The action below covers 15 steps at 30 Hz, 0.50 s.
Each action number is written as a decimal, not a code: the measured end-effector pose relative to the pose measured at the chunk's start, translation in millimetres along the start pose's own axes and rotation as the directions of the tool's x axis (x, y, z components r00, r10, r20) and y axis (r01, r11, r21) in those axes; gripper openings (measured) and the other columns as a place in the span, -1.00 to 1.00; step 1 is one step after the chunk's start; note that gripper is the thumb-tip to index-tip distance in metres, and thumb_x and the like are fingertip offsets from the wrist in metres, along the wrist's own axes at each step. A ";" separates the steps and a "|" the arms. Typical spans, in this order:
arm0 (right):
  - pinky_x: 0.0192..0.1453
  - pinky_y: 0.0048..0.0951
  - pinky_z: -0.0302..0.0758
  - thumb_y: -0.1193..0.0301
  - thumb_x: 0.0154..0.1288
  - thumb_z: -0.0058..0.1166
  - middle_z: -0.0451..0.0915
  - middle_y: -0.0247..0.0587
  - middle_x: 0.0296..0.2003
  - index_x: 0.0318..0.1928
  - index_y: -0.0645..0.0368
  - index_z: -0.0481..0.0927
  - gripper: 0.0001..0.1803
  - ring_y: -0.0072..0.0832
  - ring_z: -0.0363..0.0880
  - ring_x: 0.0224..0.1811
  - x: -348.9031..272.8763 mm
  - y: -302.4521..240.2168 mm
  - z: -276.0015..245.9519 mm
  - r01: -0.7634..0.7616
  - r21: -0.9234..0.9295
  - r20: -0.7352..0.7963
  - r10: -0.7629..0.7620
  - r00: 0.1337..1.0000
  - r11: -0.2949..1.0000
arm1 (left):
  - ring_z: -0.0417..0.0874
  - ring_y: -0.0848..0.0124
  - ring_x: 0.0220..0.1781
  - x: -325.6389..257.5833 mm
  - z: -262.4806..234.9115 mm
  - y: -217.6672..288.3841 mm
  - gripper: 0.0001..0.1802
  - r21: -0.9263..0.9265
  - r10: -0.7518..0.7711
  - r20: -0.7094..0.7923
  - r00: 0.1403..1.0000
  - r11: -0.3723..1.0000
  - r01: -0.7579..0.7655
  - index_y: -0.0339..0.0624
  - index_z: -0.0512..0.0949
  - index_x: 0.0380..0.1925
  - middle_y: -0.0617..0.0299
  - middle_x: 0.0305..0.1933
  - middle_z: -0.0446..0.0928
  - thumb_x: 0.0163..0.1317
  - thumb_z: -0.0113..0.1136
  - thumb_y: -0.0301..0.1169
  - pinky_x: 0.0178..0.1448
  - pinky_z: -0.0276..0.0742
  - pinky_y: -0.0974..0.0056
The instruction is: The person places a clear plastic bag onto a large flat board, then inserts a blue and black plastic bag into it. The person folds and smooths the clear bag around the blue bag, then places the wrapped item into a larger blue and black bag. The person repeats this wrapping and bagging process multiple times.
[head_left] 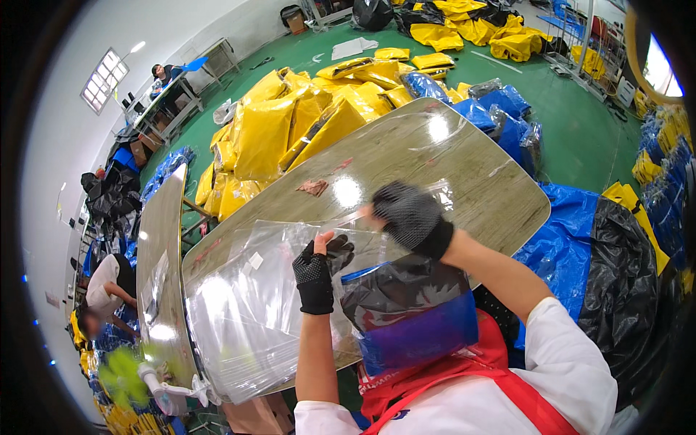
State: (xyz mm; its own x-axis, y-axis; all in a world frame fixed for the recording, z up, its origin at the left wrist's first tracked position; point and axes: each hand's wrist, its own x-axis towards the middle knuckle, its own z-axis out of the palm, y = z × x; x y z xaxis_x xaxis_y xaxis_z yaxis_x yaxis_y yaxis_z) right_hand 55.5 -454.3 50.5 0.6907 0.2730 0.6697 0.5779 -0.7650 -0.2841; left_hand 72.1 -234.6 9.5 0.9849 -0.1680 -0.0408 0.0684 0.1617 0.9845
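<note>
Both my hands wear black fingerless gloves. My left hand (316, 272) is closed at the edge of clear plastic, its thumb in front and its other fingers seen through the film. My right hand (413, 217) is curled and blurred above the table; what its fingertips pinch cannot be made out. Below it, a folded black and blue package (409, 315) rests at the table's near edge, against my red apron (435, 370). Clear plastic film shows around the package's top. A pile of flat clear plastic bags (239, 319) lies left of my left hand.
Beyond the wood-grain table (500, 181) is a heap of yellow packages (268, 138), with blue packages (500, 112) to their right. Blue and black sheeting (580, 254) lies at right. Another table (159, 254), a green fan (123, 377) and a bending person (109, 290) are left.
</note>
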 end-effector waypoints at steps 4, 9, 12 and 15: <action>-0.22 -0.25 0.49 0.35 0.02 0.05 0.52 -0.23 -0.42 -0.48 0.06 0.58 -0.90 -0.26 0.53 -0.28 34.1 -25.9 24.6 0.149 -0.033 0.141 -0.143 0.980 0.988 | 0.63 0.34 -0.25 -6.0 1.7 2.5 -0.43 -0.034 -0.055 0.029 0.998 0.998 0.055 -0.46 0.44 0.01 0.03 -0.20 0.59 0.37 -0.07 -0.06 -0.09 0.56 0.29; -0.24 -0.25 0.50 0.34 -0.04 0.04 0.52 -0.23 -0.47 -0.53 0.08 0.59 -0.88 -0.27 0.55 -0.29 38.8 -30.7 23.2 0.243 -0.044 0.156 -0.233 0.960 0.969 | 0.56 0.50 -0.20 -34.9 11.9 30.4 -0.63 0.140 0.007 0.046 0.999 0.990 -0.013 -0.38 0.49 0.03 0.22 -0.15 0.58 0.34 0.06 -0.33 -0.03 0.46 0.41; -0.26 -0.24 0.48 0.34 -0.04 0.05 0.53 -0.22 -0.47 -0.54 0.10 0.58 -0.87 -0.27 0.54 -0.31 36.4 -40.7 15.6 0.202 -0.068 0.155 -0.190 0.969 0.977 | 0.57 0.50 -0.19 -39.1 11.5 29.2 -0.65 0.129 0.009 0.027 1.000 0.992 -0.013 -0.38 0.48 0.04 0.23 -0.13 0.57 0.33 0.06 -0.39 -0.03 0.46 0.42; -0.29 -0.21 0.46 0.34 0.00 0.03 0.53 -0.21 -0.47 -0.54 0.10 0.56 -0.87 -0.25 0.54 -0.35 34.9 -44.4 -1.5 0.254 -0.028 0.133 -0.248 0.960 0.967 | 0.57 0.50 -0.16 -41.1 15.4 32.5 -0.65 0.039 0.010 0.044 0.999 0.999 -0.012 -0.37 0.47 0.06 0.21 -0.09 0.56 0.34 0.04 -0.39 -0.01 0.47 0.40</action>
State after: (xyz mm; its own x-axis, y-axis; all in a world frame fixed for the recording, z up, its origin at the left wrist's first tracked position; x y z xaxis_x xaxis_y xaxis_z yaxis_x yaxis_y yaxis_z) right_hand 53.4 -411.6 87.5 0.5768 0.5294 0.6221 0.7222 -0.6863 -0.0856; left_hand 31.4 -237.4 45.8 0.9777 -0.2088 -0.0230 0.0501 0.1259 0.9908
